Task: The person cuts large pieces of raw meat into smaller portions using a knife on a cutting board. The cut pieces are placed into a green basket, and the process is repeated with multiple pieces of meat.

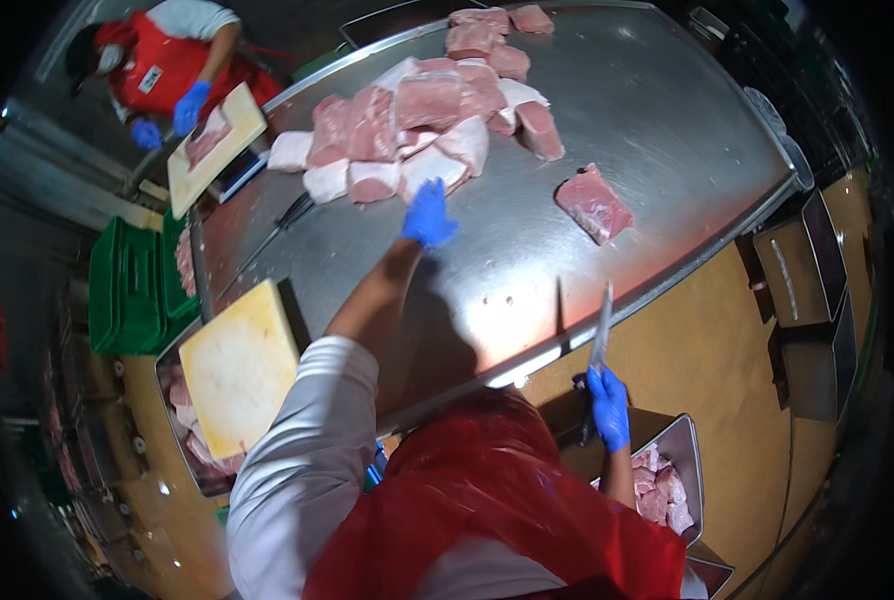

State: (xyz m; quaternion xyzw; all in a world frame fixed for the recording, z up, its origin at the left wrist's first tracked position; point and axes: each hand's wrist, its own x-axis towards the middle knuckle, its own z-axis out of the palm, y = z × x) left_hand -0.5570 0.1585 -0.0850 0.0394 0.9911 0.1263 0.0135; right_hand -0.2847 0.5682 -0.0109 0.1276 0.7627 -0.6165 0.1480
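My left hand (429,215), in a blue glove, reaches out over the metal table. Its fingers are stretched out and touch or hover at the near edge of a fat-covered chunk of raw meat (432,172). That chunk belongs to a pile of pink meat chunks (430,100) with white fat. In my right hand (608,408), also gloved in blue, a knife (602,325) points up and away beside the table's near edge. A single slab of meat (595,205) lies apart, to the right of the pile.
A cutting board (239,368) rests at the table's left corner, above a bin of meat. A dark-handled rod (267,242) lies nearby. A co-worker (192,65) stands behind another board (242,122). Green crates (127,285) are left; a meat bin (694,470) stands below my right arm.
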